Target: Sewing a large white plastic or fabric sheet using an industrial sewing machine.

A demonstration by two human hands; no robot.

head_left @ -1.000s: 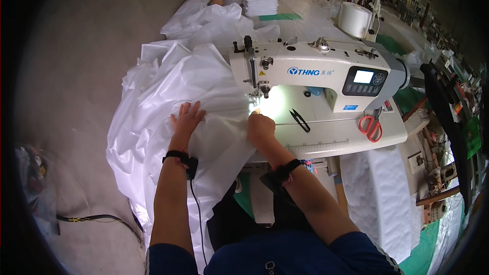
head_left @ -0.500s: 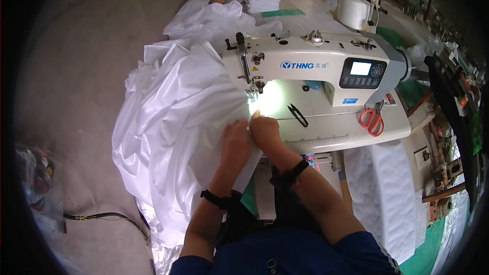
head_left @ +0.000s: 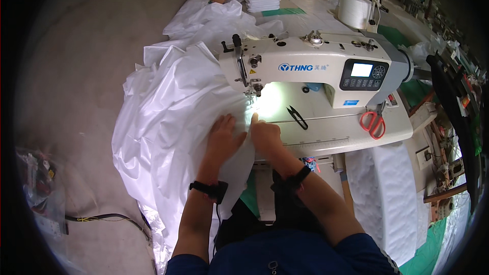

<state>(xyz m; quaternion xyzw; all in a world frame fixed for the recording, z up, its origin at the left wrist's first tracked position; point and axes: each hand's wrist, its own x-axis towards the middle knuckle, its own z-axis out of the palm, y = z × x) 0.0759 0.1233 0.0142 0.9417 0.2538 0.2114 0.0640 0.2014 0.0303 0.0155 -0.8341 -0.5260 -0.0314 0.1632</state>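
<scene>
The white sheet lies in loose folds to the left of the sewing machine, and its longer direction goes from the far side toward the person. Its right edge comes close to the presser foot and runs from there back to the front of the bench. Of the two hands, the right hand is the nearer one to the foot: it is just in front of it, at this edge, with fingers curled and one digit pointing forward. Whether it pinches the sheet, I cannot tell. The left hand rests on the sheet, more to the left, palm down, the thumb apart from the fingers. To the right, well apart, lie black snips and, farther, red-handled scissors.
</scene>
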